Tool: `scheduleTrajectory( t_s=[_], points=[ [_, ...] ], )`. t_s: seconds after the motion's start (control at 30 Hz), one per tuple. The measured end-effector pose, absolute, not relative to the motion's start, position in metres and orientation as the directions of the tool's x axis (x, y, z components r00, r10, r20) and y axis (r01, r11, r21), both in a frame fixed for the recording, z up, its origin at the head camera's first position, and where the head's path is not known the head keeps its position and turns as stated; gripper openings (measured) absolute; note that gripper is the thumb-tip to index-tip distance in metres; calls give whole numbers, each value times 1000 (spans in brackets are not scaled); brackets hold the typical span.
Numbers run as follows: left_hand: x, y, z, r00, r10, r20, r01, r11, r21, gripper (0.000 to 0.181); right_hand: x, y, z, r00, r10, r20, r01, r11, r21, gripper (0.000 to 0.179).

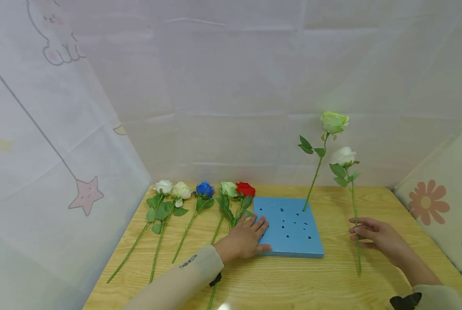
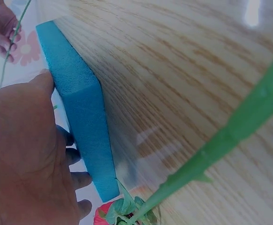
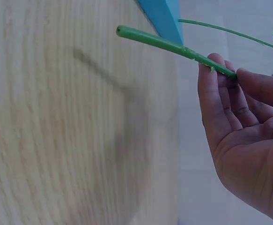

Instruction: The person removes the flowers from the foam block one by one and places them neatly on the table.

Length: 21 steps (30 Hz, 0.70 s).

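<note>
My right hand [image 1: 380,239] pinches the green stem of a white rose [image 1: 344,156], which stands nearly upright above the table, right of the foam block. In the right wrist view the stem's cut lower end [image 3: 122,32] sticks out past the fingers, off the wood. My left hand [image 1: 244,239] lies with spread fingers on the left edge of the blue foam block [image 1: 297,246], whose top has several small holes. A yellow-green rose [image 1: 334,122] stands in the block's far right part, leaning right.
On the table [image 1: 293,284], left of the block, lie a white rose [image 1: 163,186], a cream rose [image 1: 182,190], a blue rose [image 1: 205,189], a pale green rose [image 1: 229,189] and a red rose [image 1: 245,189]. Printed cloth [image 1: 231,94] hangs behind and at the sides.
</note>
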<state>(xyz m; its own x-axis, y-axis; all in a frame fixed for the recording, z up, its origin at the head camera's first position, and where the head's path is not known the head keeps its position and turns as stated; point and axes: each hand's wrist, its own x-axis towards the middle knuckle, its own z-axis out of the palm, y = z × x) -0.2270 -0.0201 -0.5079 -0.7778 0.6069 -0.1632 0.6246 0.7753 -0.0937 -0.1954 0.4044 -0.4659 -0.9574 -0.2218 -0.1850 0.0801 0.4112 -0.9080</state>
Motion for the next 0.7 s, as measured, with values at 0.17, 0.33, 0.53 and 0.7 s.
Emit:
scheduleTrajectory(
  t_s=[0.17,0.33,0.53,0.7],
  points=[
    [-225,-21,-504,-775,611,-161,628,773,-88,83,-201,399,-478,-925,-292,-244,117,392,-912,64],
    [-223,-19,-500,-775,612,-160,629,771,-95,82,-203,396,-492,-886,-364,-287,165,330,-929,63],
    [-221,-15,-501,-783,594,-182,617,780,-109,82,-208,394,-504,-843,-436,-315,202,287,-936,64],
    [-220,-15,-500,-791,587,-170,610,779,-146,82,-214,385,-488,-835,-387,-391,174,488,-855,72]
  ],
)
